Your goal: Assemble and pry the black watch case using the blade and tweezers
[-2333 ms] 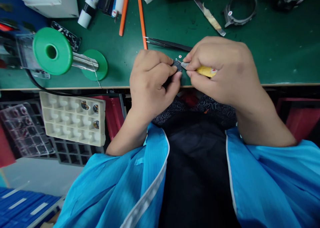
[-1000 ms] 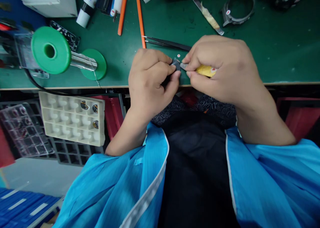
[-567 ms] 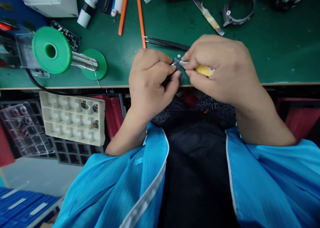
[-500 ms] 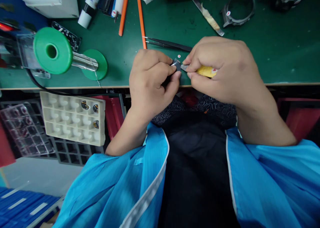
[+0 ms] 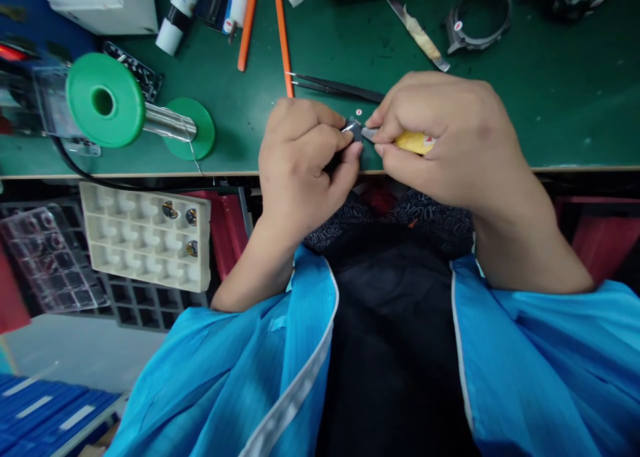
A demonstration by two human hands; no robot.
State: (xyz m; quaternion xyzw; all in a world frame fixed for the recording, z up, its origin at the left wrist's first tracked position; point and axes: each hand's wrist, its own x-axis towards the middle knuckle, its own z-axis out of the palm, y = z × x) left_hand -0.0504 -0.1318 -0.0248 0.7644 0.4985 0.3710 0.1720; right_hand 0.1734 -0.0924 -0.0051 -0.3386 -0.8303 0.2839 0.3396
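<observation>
My left hand (image 5: 307, 160) pinches a small dark part (image 5: 353, 129) between thumb and fingers near the front edge of the green bench. A blade with a yellow wrapped grip (image 5: 414, 143) is in my right hand (image 5: 450, 140), its metal end pointing left at the dark part. Tip and part appear to meet, though the exact contact is too small to tell. Just beyond my hands lie black tweezers (image 5: 337, 89), their points toward an orange stick (image 5: 283, 40). A tiny white dot with a red mark (image 5: 359, 112) sits above the part.
A green solder spool (image 5: 104, 100) stands on the bench at the left. Farther back are a marker (image 5: 181, 13), another blade (image 5: 417, 33) and a round watch-like frame (image 5: 479, 18). Below the bench edge, a cream tray (image 5: 145, 237) holds several small round parts.
</observation>
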